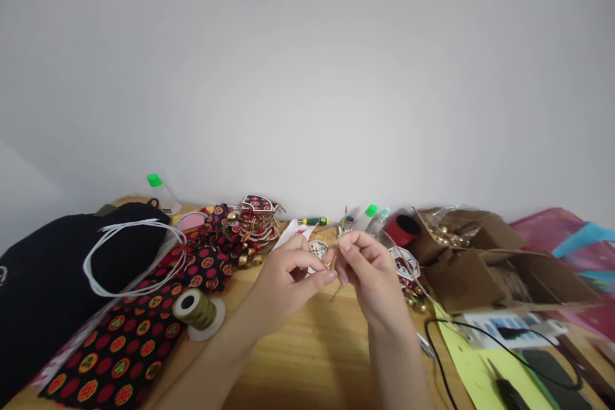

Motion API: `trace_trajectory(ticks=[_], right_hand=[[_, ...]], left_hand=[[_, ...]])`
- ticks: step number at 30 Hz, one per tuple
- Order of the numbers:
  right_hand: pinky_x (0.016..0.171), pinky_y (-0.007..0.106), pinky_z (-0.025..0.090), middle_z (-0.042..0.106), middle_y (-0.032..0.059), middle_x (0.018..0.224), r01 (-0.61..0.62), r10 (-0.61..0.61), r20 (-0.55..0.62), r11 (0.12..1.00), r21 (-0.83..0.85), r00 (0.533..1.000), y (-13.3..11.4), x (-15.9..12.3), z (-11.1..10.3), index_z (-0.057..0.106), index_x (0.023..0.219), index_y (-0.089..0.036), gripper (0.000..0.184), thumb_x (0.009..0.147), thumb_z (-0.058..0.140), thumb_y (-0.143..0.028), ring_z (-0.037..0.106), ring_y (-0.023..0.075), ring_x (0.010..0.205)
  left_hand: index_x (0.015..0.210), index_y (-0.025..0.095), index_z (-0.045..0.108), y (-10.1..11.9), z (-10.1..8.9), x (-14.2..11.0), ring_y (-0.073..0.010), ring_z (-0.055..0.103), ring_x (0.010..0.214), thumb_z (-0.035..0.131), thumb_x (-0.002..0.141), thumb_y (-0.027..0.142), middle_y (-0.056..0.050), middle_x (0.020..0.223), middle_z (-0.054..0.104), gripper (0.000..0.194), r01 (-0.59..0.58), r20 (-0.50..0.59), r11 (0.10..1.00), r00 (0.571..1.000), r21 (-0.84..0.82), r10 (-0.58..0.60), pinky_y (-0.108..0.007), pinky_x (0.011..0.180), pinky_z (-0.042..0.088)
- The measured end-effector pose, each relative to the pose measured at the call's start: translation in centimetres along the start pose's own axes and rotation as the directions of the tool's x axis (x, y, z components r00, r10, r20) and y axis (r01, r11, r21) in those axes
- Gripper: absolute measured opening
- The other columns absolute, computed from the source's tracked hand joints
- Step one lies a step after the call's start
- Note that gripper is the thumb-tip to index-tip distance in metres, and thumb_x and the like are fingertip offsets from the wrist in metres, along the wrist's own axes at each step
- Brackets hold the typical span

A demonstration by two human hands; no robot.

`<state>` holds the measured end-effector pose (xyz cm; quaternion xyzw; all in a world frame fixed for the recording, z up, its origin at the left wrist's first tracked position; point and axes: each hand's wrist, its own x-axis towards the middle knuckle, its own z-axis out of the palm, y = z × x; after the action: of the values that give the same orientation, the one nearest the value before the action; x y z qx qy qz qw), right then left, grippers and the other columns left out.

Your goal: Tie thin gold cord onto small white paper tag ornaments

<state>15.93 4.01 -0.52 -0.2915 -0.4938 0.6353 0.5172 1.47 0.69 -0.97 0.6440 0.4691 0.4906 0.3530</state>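
Observation:
Over the middle of the table, my left hand (287, 277) is closed in a pinch, thumb against fingers. Close beside it, my right hand (371, 274) also pinches with its thumb and forefinger. A thin tan cord (335, 293) runs between both sets of fingertips, with one loose end hanging below them. Fingers hide much of the cord, so I cannot make out any knot. Just behind the hands lies a round white piece with dark line drawing (318, 248), partly covered by them.
A spool of olive cord (196, 309) stands at left on patterned fabric (118, 349), near a white wire coil (96, 278). Gold bells (247, 255) lie behind. Cardboard boxes (461, 282), a black cable (435, 349) and a pointed black-handled tool (508, 391) are at right.

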Motion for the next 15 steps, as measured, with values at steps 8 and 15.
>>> trace_trajectory(ticks=[8, 15], right_hand=[[0.040, 0.020, 0.021, 0.053, -0.0044, 0.055, -0.008, 0.009, -0.003, 0.998, 0.060, 1.000, -0.15, -0.09, -0.01, 0.057, 0.065, -0.016, 0.031, 0.076, 0.074, -0.039, 0.031, 0.0042, 0.040], [0.040, 0.018, 0.018, 0.043, -0.0069, 0.052, 0.008, -0.007, -0.025, 0.999, 0.046, 1.000, 0.11, -0.18, -0.12, 0.058, 0.068, -0.016, 0.029, 0.076, 0.075, -0.038, 0.027, 0.0045, 0.042]], left_hand=[[0.061, 0.017, 0.070, 0.10, -0.25, 0.14, -0.0131, 0.044, 0.059, 0.066, 0.080, 0.032, 0.001, 0.060, 0.046, 0.025, 0.018, -0.030, 1.000, 0.999, 0.003, -0.018, -0.026, 0.056, 0.033], [0.058, 0.016, 0.065, 0.03, -0.36, 0.11, -0.0137, 0.049, 0.062, 0.064, 0.080, 0.026, 0.000, 0.063, 0.051, 0.024, -0.004, -0.047, 1.000, 0.999, 0.008, 0.005, -0.027, 0.061, 0.038]])
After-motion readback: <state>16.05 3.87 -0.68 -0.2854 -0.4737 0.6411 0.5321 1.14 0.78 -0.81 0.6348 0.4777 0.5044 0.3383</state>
